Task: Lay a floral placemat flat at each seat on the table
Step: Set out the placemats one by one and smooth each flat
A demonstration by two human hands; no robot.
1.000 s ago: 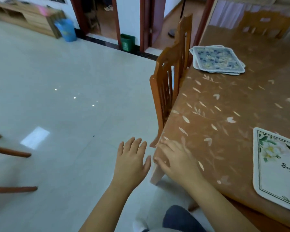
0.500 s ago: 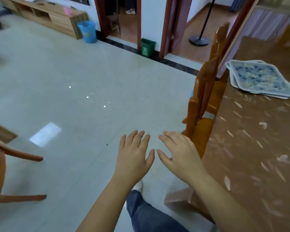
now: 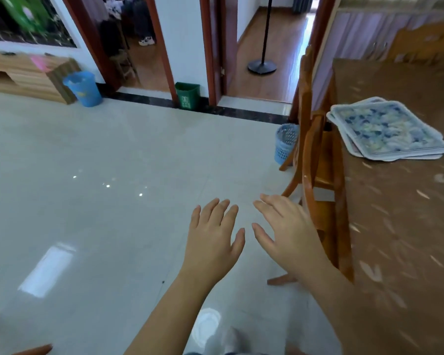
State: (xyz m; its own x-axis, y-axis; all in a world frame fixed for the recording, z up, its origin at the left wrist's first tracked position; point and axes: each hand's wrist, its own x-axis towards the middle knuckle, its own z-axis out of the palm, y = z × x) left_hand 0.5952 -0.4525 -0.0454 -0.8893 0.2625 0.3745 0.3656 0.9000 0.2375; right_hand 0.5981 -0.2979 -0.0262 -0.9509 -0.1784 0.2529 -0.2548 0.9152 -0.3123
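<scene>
A stack of blue-and-white floral placemats (image 3: 387, 129) lies on the table (image 3: 400, 226) near its left edge, far ahead of me. The table wears a brown cloth printed with pale leaves. My left hand (image 3: 213, 237) and my right hand (image 3: 287, 231) hover side by side over the floor, palms down, fingers spread, holding nothing. Both are left of the table, beside a wooden chair (image 3: 318, 180).
The wooden chair is tucked against the table's left side. A blue mesh bin (image 3: 286, 142) stands behind the chair. Further back are a green bin (image 3: 187, 94), a blue bin (image 3: 83, 88), a low wooden cabinet (image 3: 23, 75) and two open doorways. Pale tiled floor fills the left.
My view has moved forward along the table's left side; the placemat stack is closer. The laid white floral placemat seen 1.0 s ago has left view. My right hand left the table corner.
</scene>
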